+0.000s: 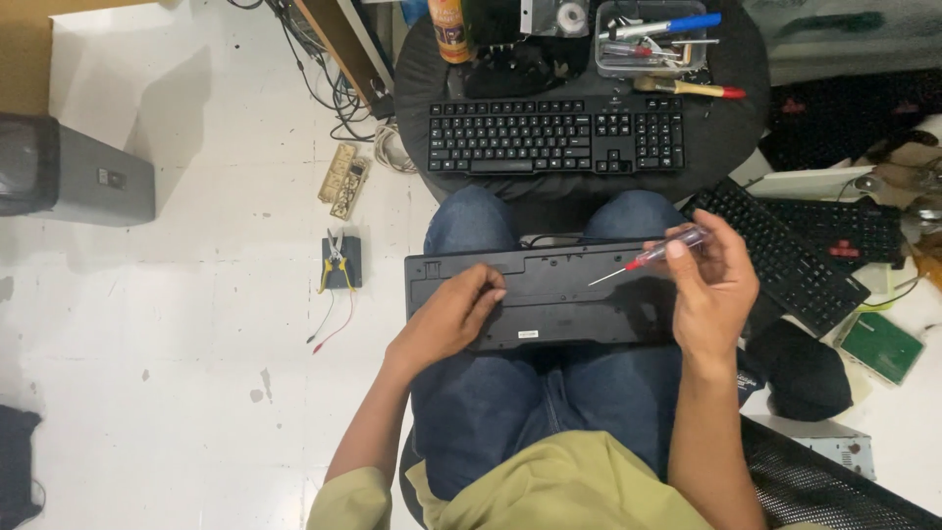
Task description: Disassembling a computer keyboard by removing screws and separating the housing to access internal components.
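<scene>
Two hands work one black plastic keyboard point(569, 294) lying face-down, long axis crosswise, on the lap: left hand point(446, 319) presses its left half, right hand point(711, 290) pinches a red-tipped clear-handled screwdriver point(653, 257), blade pointing left over the middle.

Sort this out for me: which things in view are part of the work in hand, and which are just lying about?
In hand:
- upturned black keyboard on the lap, left hand resting on it
- screwdriver in the right hand

Lying about:
- second keyboard on the round stool
- third keyboard at right
- paintbrush
- tray of tools
- yellow-handled pliers on the floor
</scene>
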